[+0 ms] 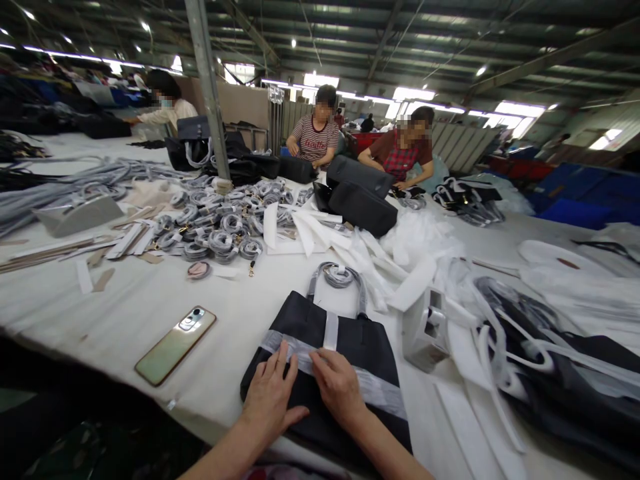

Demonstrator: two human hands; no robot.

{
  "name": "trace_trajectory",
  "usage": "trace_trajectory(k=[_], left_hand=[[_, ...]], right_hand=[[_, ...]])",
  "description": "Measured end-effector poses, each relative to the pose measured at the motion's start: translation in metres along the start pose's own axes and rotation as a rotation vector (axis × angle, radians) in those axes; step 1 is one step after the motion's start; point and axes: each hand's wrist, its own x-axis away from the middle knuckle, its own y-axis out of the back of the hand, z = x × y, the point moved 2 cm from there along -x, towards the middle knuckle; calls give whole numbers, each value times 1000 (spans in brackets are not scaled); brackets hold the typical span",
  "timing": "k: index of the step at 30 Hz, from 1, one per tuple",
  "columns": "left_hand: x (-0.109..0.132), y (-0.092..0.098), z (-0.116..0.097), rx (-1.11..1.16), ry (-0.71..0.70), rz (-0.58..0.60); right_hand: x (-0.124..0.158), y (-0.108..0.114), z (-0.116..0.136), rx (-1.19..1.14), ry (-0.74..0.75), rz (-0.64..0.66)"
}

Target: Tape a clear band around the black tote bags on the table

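A black handbag (370, 343) lies flat on the table right in front of me, its wrapped handles (363, 290) pointing away. Across its front runs a translucent wrapping strip (377, 388), and a short white band (331, 330) meets it at the top middle. My left hand (273, 393) rests on the bag's left part, fingers spread over the strip. Near the middle, my right hand (340, 387) has its fingers bent together at the strip; whatever is between the fingertips is too small to tell. A coiled grey strap (337, 275) sits between the handles.
A phone (175, 345) lies left of the bag. Beyond are coiled straps (223, 243), white foam strips (305, 233) and black bags (363, 200). A tape dispenser (427, 330) and more wrapped bags (565, 373) are at right. Several people sit across the table, near a metal post (207, 87).
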Motion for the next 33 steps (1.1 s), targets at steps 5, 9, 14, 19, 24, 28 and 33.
trace_trajectory(k=[5,9,14,19,24,28,33], left_hand=[[-7,11,9,-49,-93,52],[-15,17,24,-77,-199,61],[-14,11,36,-63,-213,30],[-15,18,40,-59,-196,55],[-19,36,41,-109,-235,140],[-23,36,43,-157,-244,205],[-34,19,59,-197,-236,291]], right_hand=[[-9,-11,11,79,166,159],[-6,-14,10,87,149,235],[-5,-11,10,62,158,282],[-9,-5,12,7,128,350],[-8,10,15,-38,108,371],[-3,22,17,-36,154,323],[7,20,13,23,192,215]])
